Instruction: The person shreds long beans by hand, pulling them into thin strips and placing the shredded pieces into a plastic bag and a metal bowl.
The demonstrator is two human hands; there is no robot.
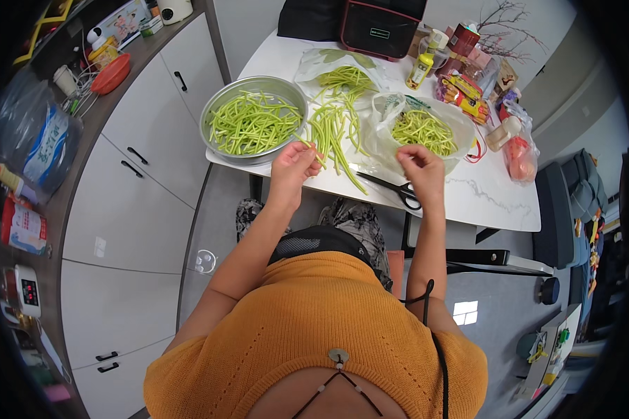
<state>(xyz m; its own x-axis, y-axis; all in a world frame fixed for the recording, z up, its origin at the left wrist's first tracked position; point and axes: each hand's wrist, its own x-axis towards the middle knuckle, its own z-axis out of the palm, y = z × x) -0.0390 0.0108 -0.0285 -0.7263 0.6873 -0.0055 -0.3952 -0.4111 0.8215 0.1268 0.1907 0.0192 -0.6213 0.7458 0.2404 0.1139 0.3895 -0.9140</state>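
My left hand [295, 167] is closed in a pinch at the table's front edge, with a thin green vegetable stalk [320, 160] at its fingertips. Just behind it lies a loose bunch of long green stalks [337, 136]. To its left stands a round metal pan [208, 133] heaped with short cut or snapped pieces [255, 122]. My right hand [422, 167] is raised with bent fingers pressed together; what they hold, if anything, is too small to see. Behind that hand sits an open plastic bag [381, 136] with stalk pieces [426, 131] inside. Black scissors [391, 187] lie between my hands.
Another plastic bag [311, 66] with long stalks lies farther back on the white table [496, 199]. A black appliance [377, 31], a yellow bottle [420, 70], snack packets [463, 98] and a jar [503, 133] stand behind and right. White cabinets [147, 105] line the left.
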